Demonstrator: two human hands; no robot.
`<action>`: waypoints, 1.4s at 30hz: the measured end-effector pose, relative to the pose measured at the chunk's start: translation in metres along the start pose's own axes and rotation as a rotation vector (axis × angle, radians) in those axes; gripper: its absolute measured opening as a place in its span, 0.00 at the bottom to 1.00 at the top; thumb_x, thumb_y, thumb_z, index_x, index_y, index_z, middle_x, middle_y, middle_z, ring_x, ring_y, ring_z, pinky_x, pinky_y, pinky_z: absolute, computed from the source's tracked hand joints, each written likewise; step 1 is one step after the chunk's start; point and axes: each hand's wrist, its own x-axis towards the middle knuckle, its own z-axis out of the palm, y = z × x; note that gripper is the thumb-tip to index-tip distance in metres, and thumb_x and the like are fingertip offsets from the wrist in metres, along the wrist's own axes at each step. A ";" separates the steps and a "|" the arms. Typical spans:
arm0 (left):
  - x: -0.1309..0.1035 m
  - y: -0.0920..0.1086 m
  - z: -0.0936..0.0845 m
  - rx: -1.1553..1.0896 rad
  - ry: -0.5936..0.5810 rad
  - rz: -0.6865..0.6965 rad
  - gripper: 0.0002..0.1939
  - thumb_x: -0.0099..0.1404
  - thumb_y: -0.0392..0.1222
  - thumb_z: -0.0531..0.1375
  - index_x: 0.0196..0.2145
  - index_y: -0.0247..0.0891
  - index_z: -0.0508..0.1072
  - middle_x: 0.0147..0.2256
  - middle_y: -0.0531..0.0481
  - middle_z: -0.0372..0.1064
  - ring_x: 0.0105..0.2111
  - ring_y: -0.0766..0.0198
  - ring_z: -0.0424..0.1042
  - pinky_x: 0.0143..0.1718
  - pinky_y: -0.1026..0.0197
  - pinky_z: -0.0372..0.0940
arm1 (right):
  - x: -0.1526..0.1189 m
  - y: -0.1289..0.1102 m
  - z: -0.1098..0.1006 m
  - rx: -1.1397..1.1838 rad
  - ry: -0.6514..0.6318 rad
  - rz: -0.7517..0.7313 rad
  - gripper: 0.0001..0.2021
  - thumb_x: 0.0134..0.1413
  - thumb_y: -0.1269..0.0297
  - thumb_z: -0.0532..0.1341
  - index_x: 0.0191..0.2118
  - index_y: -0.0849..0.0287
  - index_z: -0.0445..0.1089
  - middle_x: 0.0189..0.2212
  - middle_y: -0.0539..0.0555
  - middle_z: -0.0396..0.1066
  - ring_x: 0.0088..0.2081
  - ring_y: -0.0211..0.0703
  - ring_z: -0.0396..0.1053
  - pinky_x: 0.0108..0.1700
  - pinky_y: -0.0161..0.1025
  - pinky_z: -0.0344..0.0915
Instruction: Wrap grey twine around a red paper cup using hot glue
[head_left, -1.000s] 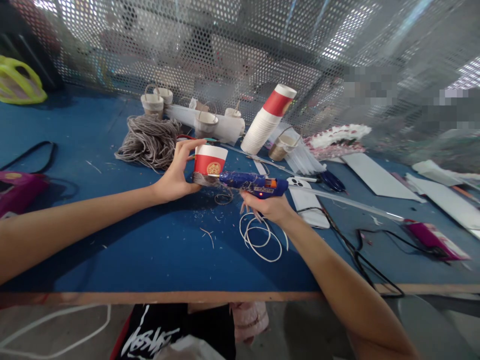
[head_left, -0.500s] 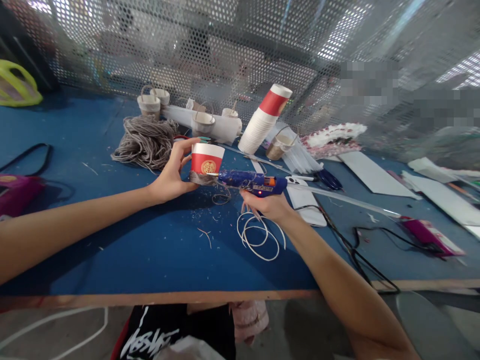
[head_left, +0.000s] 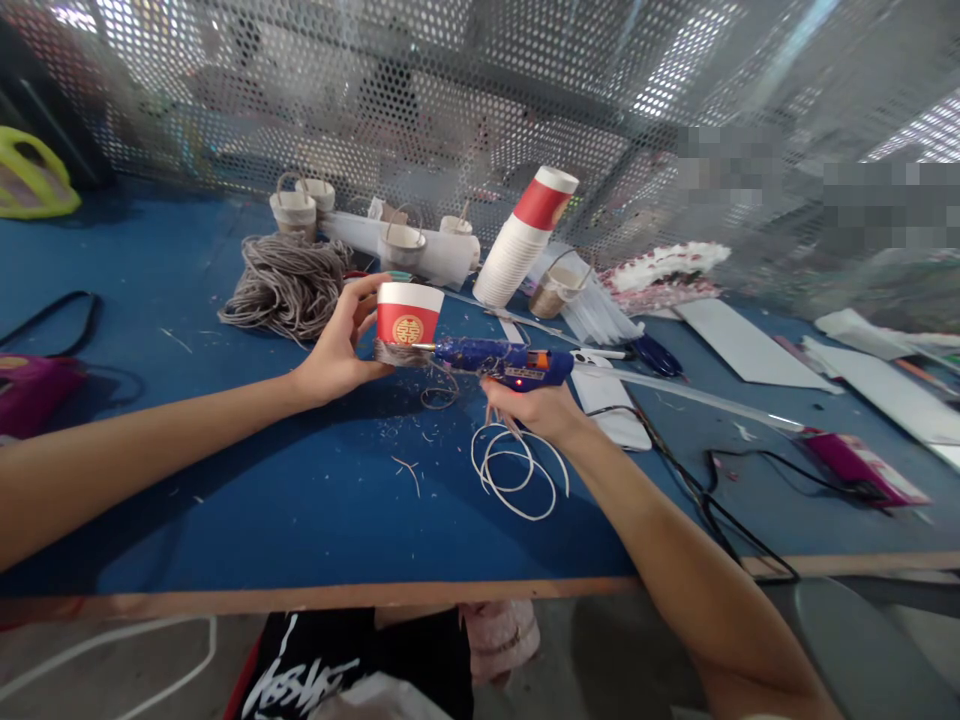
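My left hand (head_left: pixel 341 345) is closed around the left side of a red and white paper cup (head_left: pixel 409 306), held upright above the table. Grey cord (head_left: pixel 397 353) is wound round the cup's base, and a loose end curls below it. In my right hand (head_left: pixel 536 405) is a blue hot glue gun (head_left: pixel 487 358) with a small red light. Its metal nozzle points left and lies against the cord-wrapped base. A long clear glue stick (head_left: pixel 690 393) runs out of the gun's back. Under my right hand lies a loosely coiled white cord (head_left: pixel 517 475).
Behind my left hand sits a bundle of grey cord (head_left: pixel 281 285). Several small wrapped cups with handles, one brown (head_left: pixel 559 288), stand along the back near a leaning stack of paper cups (head_left: pixel 517 245). A white phone (head_left: pixel 615 415) and black cable (head_left: pixel 701 490) lie right.
The cup has turned slightly, so its gold emblem faces more toward me. Both hands keep their grip, and the nozzle stays at the cup's base.
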 end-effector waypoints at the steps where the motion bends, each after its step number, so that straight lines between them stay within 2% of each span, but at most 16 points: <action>1: 0.000 0.000 0.000 -0.002 -0.002 -0.004 0.44 0.50 0.45 0.73 0.61 0.50 0.57 0.60 0.44 0.63 0.60 0.49 0.67 0.60 0.45 0.68 | 0.000 0.000 0.000 -0.001 0.002 -0.001 0.11 0.41 0.61 0.60 0.17 0.54 0.57 0.16 0.47 0.58 0.21 0.36 0.57 0.28 0.41 0.58; 9: 0.001 0.001 -0.002 0.000 -0.031 0.011 0.43 0.54 0.51 0.72 0.62 0.51 0.55 0.62 0.44 0.59 0.61 0.49 0.66 0.59 0.46 0.69 | 0.000 0.001 -0.001 -0.014 0.028 -0.033 0.11 0.40 0.61 0.59 0.17 0.54 0.55 0.17 0.47 0.58 0.22 0.36 0.57 0.28 0.41 0.57; 15: 0.003 -0.001 -0.005 -0.001 -0.029 0.023 0.46 0.51 0.53 0.73 0.62 0.52 0.56 0.62 0.44 0.60 0.58 0.51 0.69 0.56 0.49 0.71 | 0.000 0.000 -0.002 -0.047 0.018 -0.017 0.13 0.43 0.64 0.59 0.17 0.54 0.53 0.15 0.46 0.55 0.20 0.36 0.56 0.27 0.40 0.56; 23: 0.003 -0.001 -0.007 -0.068 -0.007 0.004 0.47 0.48 0.50 0.75 0.61 0.52 0.58 0.60 0.46 0.62 0.55 0.52 0.70 0.51 0.52 0.73 | 0.000 -0.001 -0.003 -0.031 0.013 -0.035 0.13 0.40 0.65 0.59 0.16 0.54 0.53 0.13 0.45 0.54 0.19 0.34 0.55 0.25 0.39 0.55; 29: 0.003 -0.006 -0.007 -0.123 -0.002 0.005 0.49 0.45 0.50 0.76 0.60 0.53 0.58 0.61 0.47 0.61 0.56 0.50 0.69 0.55 0.49 0.71 | 0.001 0.001 -0.003 0.005 0.022 -0.025 0.12 0.40 0.64 0.59 0.17 0.54 0.53 0.14 0.45 0.54 0.19 0.35 0.54 0.24 0.39 0.55; 35: 0.004 -0.003 -0.010 -0.082 -0.021 -0.013 0.47 0.47 0.51 0.75 0.60 0.56 0.58 0.61 0.48 0.61 0.55 0.50 0.70 0.48 0.51 0.74 | 0.001 -0.001 -0.003 0.028 0.021 -0.028 0.12 0.38 0.64 0.59 0.17 0.53 0.53 0.13 0.45 0.54 0.19 0.35 0.54 0.24 0.38 0.54; 42: 0.003 -0.002 -0.010 -0.049 0.005 0.021 0.47 0.46 0.55 0.74 0.61 0.56 0.59 0.60 0.47 0.62 0.56 0.49 0.70 0.49 0.49 0.74 | 0.001 0.001 -0.004 0.000 0.009 -0.055 0.13 0.38 0.64 0.59 0.16 0.53 0.50 0.13 0.45 0.53 0.20 0.35 0.54 0.24 0.38 0.54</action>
